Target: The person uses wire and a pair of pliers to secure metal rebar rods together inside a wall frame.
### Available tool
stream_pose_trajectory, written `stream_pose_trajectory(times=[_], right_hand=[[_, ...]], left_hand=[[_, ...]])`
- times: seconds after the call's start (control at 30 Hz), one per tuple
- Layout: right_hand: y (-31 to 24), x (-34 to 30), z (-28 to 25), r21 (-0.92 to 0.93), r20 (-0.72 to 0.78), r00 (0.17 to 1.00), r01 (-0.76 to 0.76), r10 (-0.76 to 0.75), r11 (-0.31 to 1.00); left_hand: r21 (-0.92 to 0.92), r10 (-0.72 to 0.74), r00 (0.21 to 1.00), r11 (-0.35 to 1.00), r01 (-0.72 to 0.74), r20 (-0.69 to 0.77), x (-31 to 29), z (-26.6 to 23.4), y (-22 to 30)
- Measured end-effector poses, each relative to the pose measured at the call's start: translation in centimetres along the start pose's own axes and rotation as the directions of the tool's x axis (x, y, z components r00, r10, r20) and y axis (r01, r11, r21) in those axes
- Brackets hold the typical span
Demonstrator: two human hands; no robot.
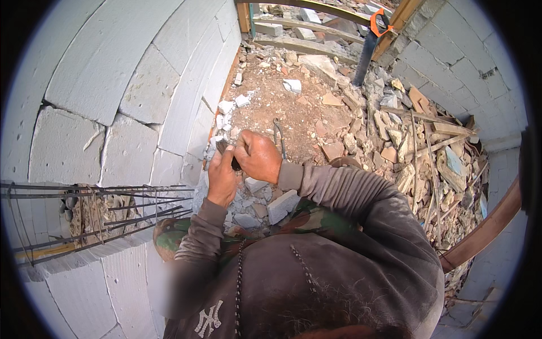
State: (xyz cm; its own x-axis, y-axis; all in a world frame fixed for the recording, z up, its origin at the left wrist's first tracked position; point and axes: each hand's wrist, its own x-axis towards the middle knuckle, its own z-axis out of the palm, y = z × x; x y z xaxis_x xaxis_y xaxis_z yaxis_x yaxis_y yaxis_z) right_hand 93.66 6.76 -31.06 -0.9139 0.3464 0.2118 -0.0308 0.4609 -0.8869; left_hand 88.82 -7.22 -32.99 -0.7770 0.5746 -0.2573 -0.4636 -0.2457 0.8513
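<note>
My left hand [222, 178] is closed round a small bundle of dark thin strands [222, 146], which looks like wire. Pressed close beside it, my right hand [259, 155] has its fingers curled into a fist against the bundle; whatever those fingers grip is hidden. On the ground just past my right hand lies a dark metal tool with two slim handles [278, 131], probably pincers, its lower end partly out of sight behind my wrist.
A light block wall [141, 85] rises close on the left. Steel bars [130, 207] jut out across the block gap. Rubble and sticks [429, 152] cover the right side. An orange-handled saw [370, 48] leans on a wooden frame [401, 22] ahead. A curved brown beam [480, 226] stands at right.
</note>
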Motion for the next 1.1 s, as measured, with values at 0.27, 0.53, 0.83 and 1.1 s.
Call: stream_pose_trajectory(times=[0.27, 0.53, 0.83, 1.1], right_hand=[[-0.7, 0.6, -1.7, -0.021, 0.121, 0.989, -0.086, 0.088, 0.996], [-2.1, 0.2, -3.2, -0.128, 0.252, 0.955, -0.130, 0.159, 0.983], [-1.4, 0.2, -3.1, 0.075, 0.277, 0.946, -0.196, 0.168, 0.978], [-0.7, 0.9, -2.7, 0.063, 0.129, 0.986, -0.111, 0.102, 0.992]], left_hand=[[0.000, -0.005, 1.000, 1.000, 0.005, 0.020, 0.1, 0.0, -0.4], [0.002, 0.024, 0.997, 1.000, -0.024, 0.078, -0.1, -0.3, -0.8], [0.022, 0.100, 0.995, 0.995, -0.101, 0.025, -0.3, 1.0, -0.6], [-0.104, 0.074, 0.997, 0.992, -0.072, 0.016, -0.2, 1.8, 0.1]])
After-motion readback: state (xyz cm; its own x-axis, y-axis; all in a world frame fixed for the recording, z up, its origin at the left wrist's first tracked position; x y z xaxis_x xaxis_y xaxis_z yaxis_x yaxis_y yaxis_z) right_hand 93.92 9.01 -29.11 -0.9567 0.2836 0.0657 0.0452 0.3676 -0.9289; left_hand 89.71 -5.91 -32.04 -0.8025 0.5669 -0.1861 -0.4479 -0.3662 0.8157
